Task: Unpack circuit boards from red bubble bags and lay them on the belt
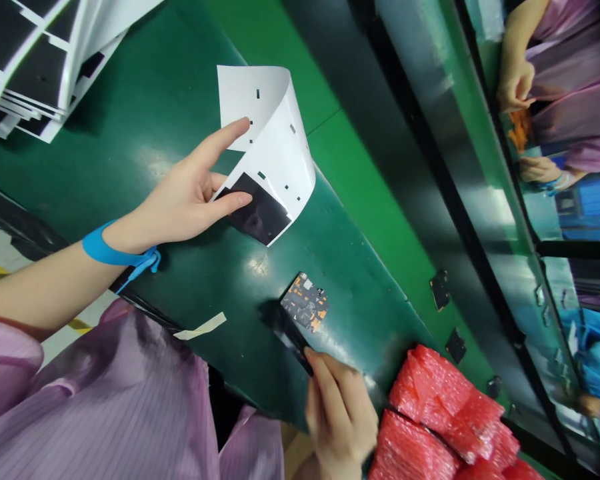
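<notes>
My left hand (190, 190), with a blue wrist strap, grips a curled white backing sheet (280, 150) that has small cut-outs. On the sheet's near corner lies a black film rectangle (260, 210), with my thumb over its edge. My right hand (337, 407) pinches a glossy dark strip of film (293, 340) between thumb and fingertips. The strip's far end is beside a circuit board (306, 301), black with orange patches, lying on the green bench (195, 273). Whether the strip touches the board I cannot tell.
A stack of black-and-white sheets (35, 67) sits at the upper left. Red bubble-wrap bundles (440, 413) are at the lower right. Beyond the bench, several boards (440, 290) lie on a green belt (330, 127). A tape piece (201, 327) sticks at the near edge. A co-worker's hands (520, 87) are across.
</notes>
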`<state>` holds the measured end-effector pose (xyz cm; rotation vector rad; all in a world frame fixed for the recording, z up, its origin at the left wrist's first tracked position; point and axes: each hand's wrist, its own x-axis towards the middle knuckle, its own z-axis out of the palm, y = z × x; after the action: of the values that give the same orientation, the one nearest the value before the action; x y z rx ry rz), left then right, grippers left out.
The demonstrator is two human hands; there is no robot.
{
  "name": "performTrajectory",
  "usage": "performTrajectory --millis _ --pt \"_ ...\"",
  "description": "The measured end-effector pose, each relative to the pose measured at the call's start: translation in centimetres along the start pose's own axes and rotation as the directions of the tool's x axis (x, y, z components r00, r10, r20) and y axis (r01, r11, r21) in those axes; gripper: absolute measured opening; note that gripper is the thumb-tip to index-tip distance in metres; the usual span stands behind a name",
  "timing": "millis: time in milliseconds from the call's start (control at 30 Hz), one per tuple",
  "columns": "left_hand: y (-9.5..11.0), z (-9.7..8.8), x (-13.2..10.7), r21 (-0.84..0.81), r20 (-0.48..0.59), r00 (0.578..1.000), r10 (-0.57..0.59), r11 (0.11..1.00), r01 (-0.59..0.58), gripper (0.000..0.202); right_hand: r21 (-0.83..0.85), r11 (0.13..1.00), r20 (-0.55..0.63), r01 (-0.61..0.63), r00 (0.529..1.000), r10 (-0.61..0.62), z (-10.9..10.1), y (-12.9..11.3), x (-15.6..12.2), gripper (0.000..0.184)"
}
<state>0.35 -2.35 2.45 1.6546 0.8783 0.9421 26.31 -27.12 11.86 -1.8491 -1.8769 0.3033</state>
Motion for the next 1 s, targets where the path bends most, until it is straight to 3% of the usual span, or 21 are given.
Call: performTrajectory --millis 100,167,233,300,367,433,567,633,800,1000 --pt "-0.1 0.0 0.0 0.036 0.058 0.998 0.005 0.999 -0.007 0.088 -0.022 0.994 -0.093 -0.106 0.990 0.104 -2.9 0.0 -2.0 0.030" --pt "-0.2 0.0 0.1 0.056 0.066 0.996 0.058 0.997 -0.062 0.089 0.039 0.966 -0.211 -0.255 0.943 0.258 -3.9 0.9 -2.0 0.019" --pt "-0.3 -0.1 0.2 0.069 0.069 0.992 0.103 0.992 -0.108 0.091 0.122 0.915 -0.262 -0.384 0.877 0.403 -3.4 2.3 -0.8 0.010" --pt "-0.4 -0.2 0.2 0.067 0.057 0.994 0.097 0.993 -0.101 0.091 0.224 0.831 -0.125 -0.509 0.831 0.542 -1.8 3.8 1.2 0.017" --pt "-0.5 -0.3 0.3 0.049 0.047 0.996 0.075 0.996 -0.077 0.091 0.309 0.708 0.110 -0.635 0.763 0.637 0.3 5.2 3.2 0.034" --pt "-0.7 -0.4 0.3 0.043 0.050 0.997 0.065 0.997 -0.067 0.091 0.343 0.613 0.241 -0.712 0.697 0.676 2.2 6.3 4.4 0.039" --pt "-0.8 -0.5 0.3 0.050 0.067 0.991 0.118 0.991 -0.121 0.092 0.347 0.530 0.312 -0.774 0.628 0.713 4.0 7.2 4.8 0.032" --pt "-0.5 -0.4 0.2 0.029 0.041 0.992 0.116 0.993 -0.118 0.091 0.344 0.510 0.330 -0.788 0.610 0.720 4.0 7.2 4.7 0.032" --pt "0.8 0.1 -0.2 0.053 -0.066 0.997 -0.026 0.998 0.030 0.083 0.347 0.467 0.355 -0.813 0.575 0.737 3.9 7.0 5.1 0.029" --pt "-1.1 -0.5 -0.2 0.142 -0.033 0.990 0.135 0.981 -0.129 0.096 0.359 0.457 0.364 -0.813 0.573 0.734 4.0 6.8 5.3 0.028"
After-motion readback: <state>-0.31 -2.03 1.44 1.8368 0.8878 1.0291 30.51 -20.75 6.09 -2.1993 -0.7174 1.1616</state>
